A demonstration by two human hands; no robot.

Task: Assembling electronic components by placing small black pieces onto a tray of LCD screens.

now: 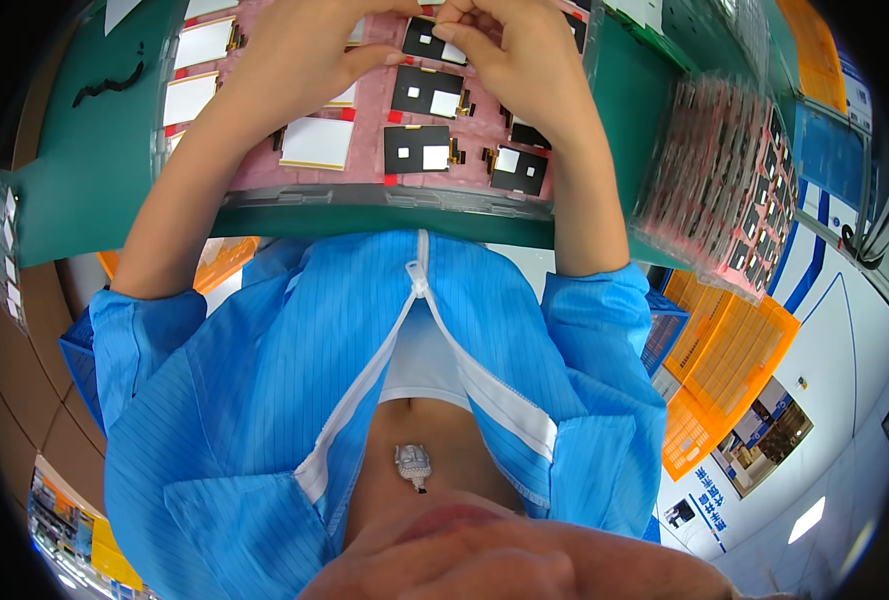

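Note:
A clear tray with a pink lining holds rows of small flat display panels. Among them are black panels with white squares, such as one black panel near the tray's front edge. White panels, such as this white panel, lie to the left. My left hand is over the tray's middle, thumb stretched out and apart from the forefinger; its fingertips reach the top edge of the view. My right hand pinches at a far black panel, thumb at its upper right corner. What is between those fingertips is too small to tell.
The tray rests on a green table. A black squiggly strip lies at left. Stacked clear trays of panels stand at right, beyond my right forearm. Orange crates and a blue crate sit lower down at right.

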